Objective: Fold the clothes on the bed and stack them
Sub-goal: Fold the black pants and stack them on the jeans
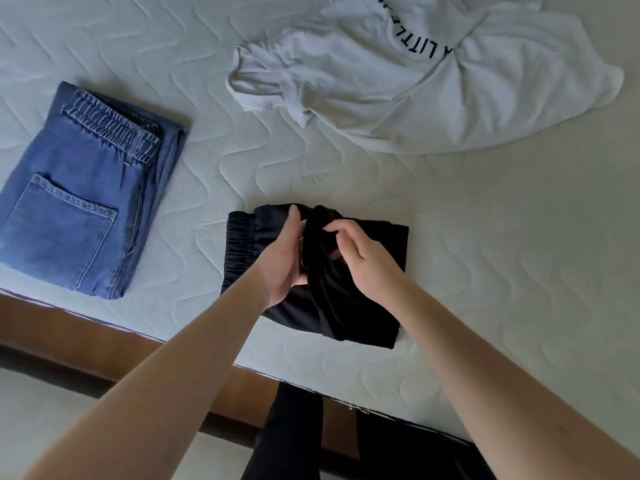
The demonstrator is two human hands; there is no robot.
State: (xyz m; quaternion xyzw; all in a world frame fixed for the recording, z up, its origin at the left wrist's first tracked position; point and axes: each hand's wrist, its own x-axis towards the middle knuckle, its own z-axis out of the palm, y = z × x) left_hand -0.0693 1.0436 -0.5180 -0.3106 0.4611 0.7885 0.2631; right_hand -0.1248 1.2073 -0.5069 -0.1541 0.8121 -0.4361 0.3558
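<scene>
black shorts (pixel 363 299) gripped between left hand (pixel 282 261), right hand (pixel 363 258)

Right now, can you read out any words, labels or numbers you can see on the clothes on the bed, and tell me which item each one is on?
"LITTLE": dark curved capitals, upside down, on the crumpled white cotton t-shirt; further letters either side are cut off or folded away.
Folded blue denim jeans: no readable text.
Black fabric shorts: no readable text.
</scene>
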